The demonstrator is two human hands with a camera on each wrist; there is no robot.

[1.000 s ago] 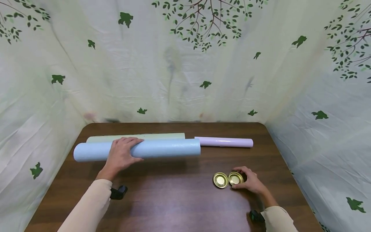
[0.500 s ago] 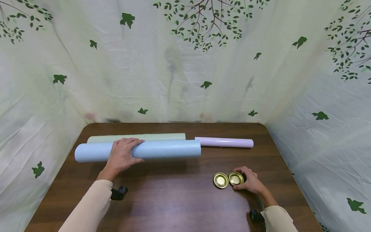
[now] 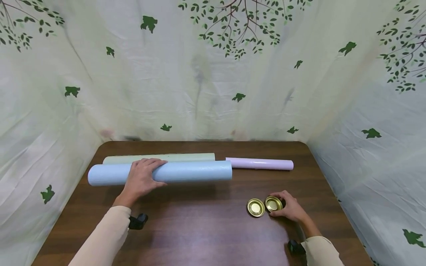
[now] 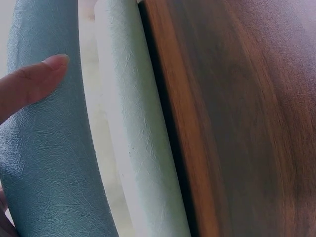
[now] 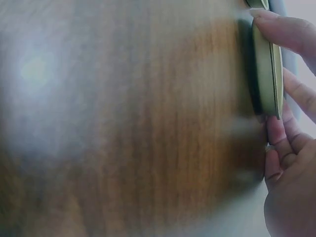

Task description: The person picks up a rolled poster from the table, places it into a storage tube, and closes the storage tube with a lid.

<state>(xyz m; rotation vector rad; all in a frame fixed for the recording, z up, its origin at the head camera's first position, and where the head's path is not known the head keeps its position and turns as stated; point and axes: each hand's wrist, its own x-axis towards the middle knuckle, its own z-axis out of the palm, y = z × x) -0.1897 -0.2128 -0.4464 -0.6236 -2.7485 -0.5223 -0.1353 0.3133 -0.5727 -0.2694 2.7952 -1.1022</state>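
My left hand (image 3: 141, 179) grips a thick light-blue roll (image 3: 196, 171) from above, thumb on its near side. The roll casts a shadow on the table in front of it. In the left wrist view, the thumb (image 4: 34, 86) presses along the blue roll (image 4: 54, 163), beside the pale green roll (image 4: 138, 128). At the right, my right hand (image 3: 289, 207) holds a small round gold tin (image 3: 273, 204) between thumb and fingers. A second gold tin (image 3: 256, 207) lies just left of it. The right wrist view catches the held tin (image 5: 266, 74) edge-on, fingers around its side.
A pale green roll (image 3: 191, 157) lies behind the blue one. To its right is a thinner lilac roll (image 3: 261, 163). The wooden table (image 3: 199, 229) ends at the back against a hanging cloth (image 3: 213, 74) printed with leaves, which also encloses both sides.
The view shifts slightly. My left hand keeps its grip on the blue roll; the right hand and its tin edge slightly away from the other tin, widening the gap.
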